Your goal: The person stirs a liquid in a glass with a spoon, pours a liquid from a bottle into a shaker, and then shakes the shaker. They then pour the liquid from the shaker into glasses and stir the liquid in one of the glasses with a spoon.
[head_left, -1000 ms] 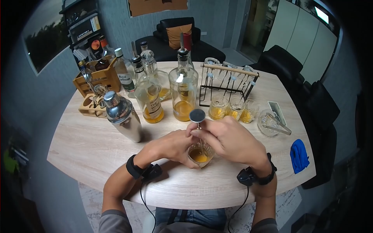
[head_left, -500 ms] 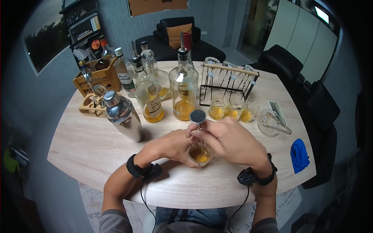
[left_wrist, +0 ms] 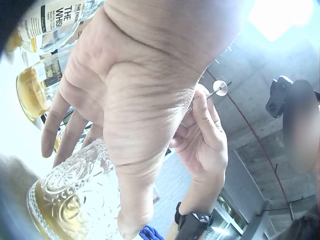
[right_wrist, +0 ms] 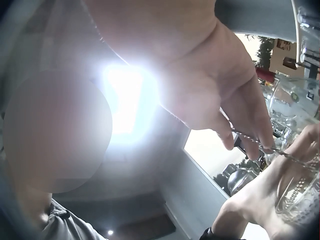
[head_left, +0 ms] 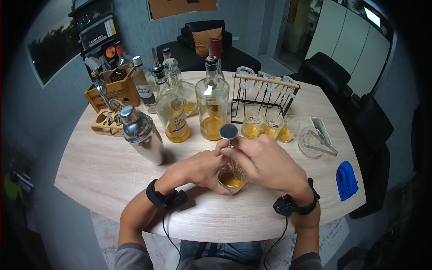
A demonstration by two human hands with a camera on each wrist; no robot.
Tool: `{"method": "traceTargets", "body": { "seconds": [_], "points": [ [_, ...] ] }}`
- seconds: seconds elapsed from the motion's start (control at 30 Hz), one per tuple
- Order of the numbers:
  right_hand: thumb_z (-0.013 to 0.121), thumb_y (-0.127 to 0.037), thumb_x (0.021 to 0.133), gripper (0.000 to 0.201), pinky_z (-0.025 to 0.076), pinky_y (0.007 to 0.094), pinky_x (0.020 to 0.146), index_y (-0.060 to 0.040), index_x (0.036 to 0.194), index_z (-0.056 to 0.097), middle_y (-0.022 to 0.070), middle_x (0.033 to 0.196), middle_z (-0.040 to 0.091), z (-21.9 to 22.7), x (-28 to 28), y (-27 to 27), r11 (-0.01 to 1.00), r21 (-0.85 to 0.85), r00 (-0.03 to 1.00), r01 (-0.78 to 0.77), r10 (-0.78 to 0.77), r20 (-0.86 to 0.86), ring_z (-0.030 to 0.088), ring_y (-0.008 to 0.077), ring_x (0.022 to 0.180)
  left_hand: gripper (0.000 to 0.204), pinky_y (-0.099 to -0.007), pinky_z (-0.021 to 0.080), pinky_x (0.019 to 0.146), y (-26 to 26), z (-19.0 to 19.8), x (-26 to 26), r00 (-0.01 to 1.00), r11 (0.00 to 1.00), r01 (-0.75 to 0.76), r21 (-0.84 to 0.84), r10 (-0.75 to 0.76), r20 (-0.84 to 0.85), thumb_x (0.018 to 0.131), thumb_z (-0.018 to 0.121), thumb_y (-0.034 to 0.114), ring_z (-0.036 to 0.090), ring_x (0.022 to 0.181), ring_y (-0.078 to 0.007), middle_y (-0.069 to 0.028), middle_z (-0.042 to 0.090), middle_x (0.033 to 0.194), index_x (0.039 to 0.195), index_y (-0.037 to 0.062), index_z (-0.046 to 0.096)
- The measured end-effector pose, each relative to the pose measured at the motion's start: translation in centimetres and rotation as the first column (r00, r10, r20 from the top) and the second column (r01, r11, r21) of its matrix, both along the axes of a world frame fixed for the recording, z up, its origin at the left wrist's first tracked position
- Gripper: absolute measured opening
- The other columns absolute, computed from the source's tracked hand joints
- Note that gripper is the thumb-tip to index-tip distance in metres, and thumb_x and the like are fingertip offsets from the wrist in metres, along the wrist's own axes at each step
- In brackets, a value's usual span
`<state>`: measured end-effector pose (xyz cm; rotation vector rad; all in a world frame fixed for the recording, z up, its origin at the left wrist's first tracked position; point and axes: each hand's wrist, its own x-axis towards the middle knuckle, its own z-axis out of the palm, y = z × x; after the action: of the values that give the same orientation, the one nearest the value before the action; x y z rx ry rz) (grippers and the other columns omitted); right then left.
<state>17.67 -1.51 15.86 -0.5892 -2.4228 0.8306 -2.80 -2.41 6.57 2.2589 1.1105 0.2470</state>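
Note:
On the near middle of the table, a patterned glass (left_wrist: 75, 200) holds amber liquid. My left hand (head_left: 198, 170) grips it round the side, the thumb on the near side and the fingers on the far side. Above the rim, the thumb and fingers of my right hand (head_left: 272, 162) pinch the thin stem of a bar spoon (head_left: 228, 132). Its flat round disc end points up over the knuckles. In the right wrist view the twisted stem (right_wrist: 245, 136) slopes down into the glass; its lower end is hidden in the liquid.
Beyond the hands stand whisky bottles with pourers (head_left: 176, 119), and a steel shaker (head_left: 143, 135) at left. Three small glasses (head_left: 272, 128) sit before a glass rack (head_left: 265, 105). Tongs lie over an ice bowl (head_left: 312, 143) at right, near a blue cloth (head_left: 346, 181).
The spoon's disc end and my right hand have shifted very slightly, and the reflections on the liquid differ. My left hand and the glass stay in place.

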Motion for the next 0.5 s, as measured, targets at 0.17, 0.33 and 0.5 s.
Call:
{"method": "traceTargets", "body": {
  "seconds": [0.17,0.33,0.5],
  "points": [
    [0.058,-0.014,0.098,0.022,0.055,0.0439,0.068,0.0029,0.111,0.063,0.0220,0.079,0.069,0.2,0.4,-0.4,0.995,0.052,0.984,-0.080,0.070,0.164,0.069,0.0401,0.071,0.079,-0.0379,0.049,0.095,-1.4,3.0,0.3,0.997,0.993,-0.072,-0.097,0.073,0.009,0.067,0.090,0.048,0.062,0.105,-0.0318,-0.0154,0.066,0.114,0.125,0.0044,0.060],
    [0.056,-0.013,0.099,0.023,0.056,0.0432,0.068,0.0026,0.113,0.063,0.0217,0.077,0.069,-0.4,-0.6,-0.9,0.990,0.045,0.986,-0.135,0.130,0.107,0.069,0.0406,0.070,0.073,-0.0378,0.051,0.092,-1.9,2.4,-0.9,0.946,0.999,-0.004,-0.052,0.020,0.323,0.066,0.092,0.040,0.065,0.103,-0.0323,-0.0162,0.067,0.112,0.122,0.0042,0.062],
    [0.055,-0.012,0.099,0.023,0.056,0.0417,0.069,0.0024,0.115,0.063,0.0223,0.080,0.070,-1.1,-0.5,0.4,0.999,0.032,0.999,-0.033,0.034,-0.033,0.070,0.0394,0.073,0.079,-0.0407,0.049,0.095,-0.8,1.2,0.4,0.993,0.981,-0.018,0.194,0.040,-0.109,0.069,0.086,0.054,0.063,0.105,-0.0346,-0.0187,0.065,0.118,0.124,0.0024,0.061]
  ]
}}
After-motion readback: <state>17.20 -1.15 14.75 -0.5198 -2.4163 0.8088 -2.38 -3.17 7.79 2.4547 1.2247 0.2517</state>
